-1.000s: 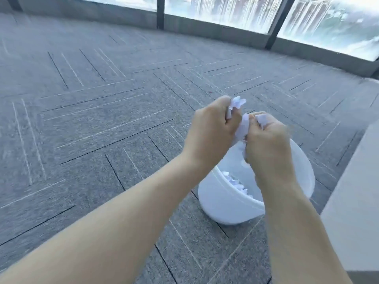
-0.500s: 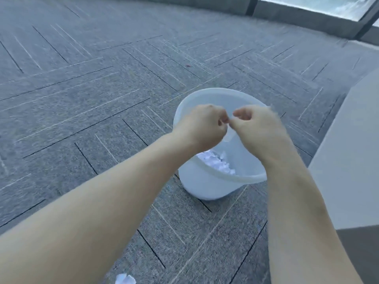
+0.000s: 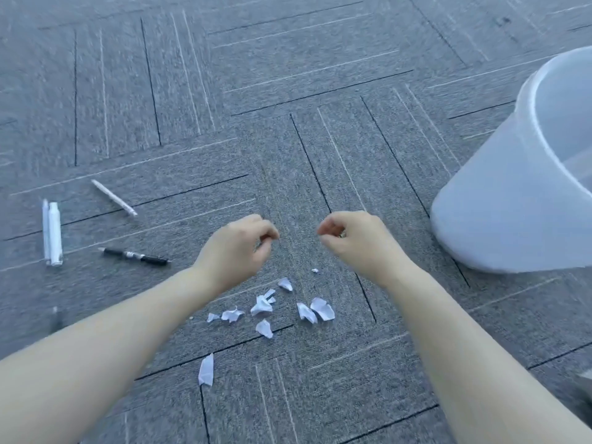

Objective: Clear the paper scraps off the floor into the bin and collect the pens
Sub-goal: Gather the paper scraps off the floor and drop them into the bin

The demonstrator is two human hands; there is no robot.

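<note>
— Hands?
— Left hand (image 3: 237,248) and right hand (image 3: 355,238): fingers loosely curled, empty, above crumpled white paper scraps (image 3: 262,306) on ribbed grey carpet (image 3: 288,91).
— Pens (image 3: 134,255)?
— Left; translucent plastic bin (image 3: 499,200) right.

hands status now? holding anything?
Left hand: fingers loosely curled, nothing visibly held.
Right hand: fingers loosely curled, nothing visibly held.

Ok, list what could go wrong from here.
1. The scraps are small and scattered; the tiny one and the stray strip could be missed.
2. The bin stands off to the right, so a loose handful may shed bits on the way.
3. The pens lie apart: black pen, white pen, white pair. One might be left.
</note>
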